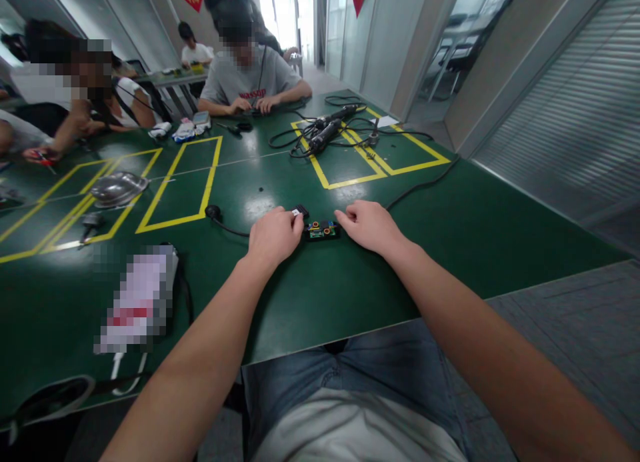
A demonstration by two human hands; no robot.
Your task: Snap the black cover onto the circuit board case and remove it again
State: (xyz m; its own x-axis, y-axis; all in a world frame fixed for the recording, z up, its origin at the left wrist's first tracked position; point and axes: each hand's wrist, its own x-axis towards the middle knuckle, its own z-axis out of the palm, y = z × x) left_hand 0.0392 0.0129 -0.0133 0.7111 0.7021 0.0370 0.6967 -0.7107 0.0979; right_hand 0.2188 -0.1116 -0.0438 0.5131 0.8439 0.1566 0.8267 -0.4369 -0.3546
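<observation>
A small open black case with a green circuit board lies on the table in front of me; copper-coloured ring coils show on the board. My left hand is closed at the case's left end, its fingertips largely hidden. Just above those fingers, a black piece with a white label sticks out. At the right end, my right hand has curled fingers beside the case; what they pinch, if anything, is hidden. A black cable with a round black end runs under my left hand. Another black cable leads behind my right hand.
The green table bears yellow tape rectangles. Black handheld tools with tangled cables lie at the back. To the left are a metal bowl-shaped part and a blurred pale object with a white cord. Several people sit across the table.
</observation>
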